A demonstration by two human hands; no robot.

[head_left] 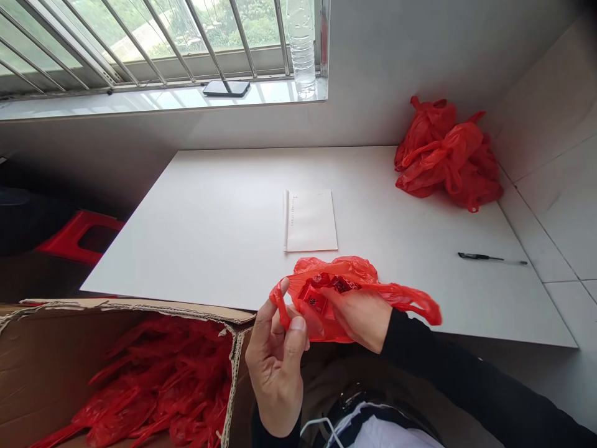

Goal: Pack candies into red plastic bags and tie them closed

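At the table's front edge, an open red plastic bag [364,270] has its mouth facing up. My left hand [278,367] is closed on one of its handles, which loops over the index finger. My right hand [364,316] reaches into the bag's mouth, its fingers hidden inside, so I cannot see what they grip. Small red packets [317,300] with dark printing show inside the bag. The other handle lies to the right, over the right wrist area. Beyond the bag a white booklet [311,221] lies flat on the white table [224,211].
Several knotted red bags [450,155] are heaped at the back right corner. A dark pen [480,256] lies near the right edge. At lower left stands an open cardboard box [41,367] with red bags inside. A phone [226,89] and a plastic bottle [303,56] rest on the windowsill.
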